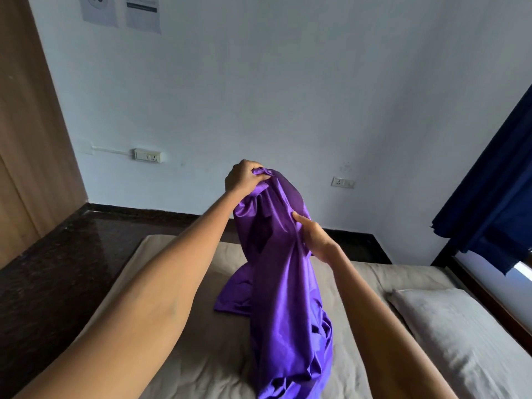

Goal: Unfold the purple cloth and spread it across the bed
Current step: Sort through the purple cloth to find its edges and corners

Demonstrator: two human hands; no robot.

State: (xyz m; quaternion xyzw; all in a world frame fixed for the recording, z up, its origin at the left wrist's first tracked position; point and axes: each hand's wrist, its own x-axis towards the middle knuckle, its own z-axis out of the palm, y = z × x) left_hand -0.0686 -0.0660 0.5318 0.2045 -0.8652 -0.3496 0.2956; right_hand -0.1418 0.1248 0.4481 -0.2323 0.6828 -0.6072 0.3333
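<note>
- The left hand [243,177] makes the upper grip: its fingers are curled tight round a bunched top edge of the purple cloth [283,272], held up in front of the wall [259,96].
- The right hand [312,236] makes the lower grip at about 4 o'clock from the left one, pinching a fold on the cloth's side with the index finger stretched along the fabric.
- From these 2 holds the cloth hangs in 1 long crumpled column, its lower folds resting on the bed [201,341], with a flatter flap spread toward 9 o'clock from the column's base.
- The bed carries a grey-beige sheet; a pillow [460,338] lies at 3 o'clock from the cloth.
- A dark blue curtain [489,182] hangs at 2 o'clock.
- 2 wall sockets [148,154] sit low on the wall, at 10 and 2 o'clock from the left hand.
</note>
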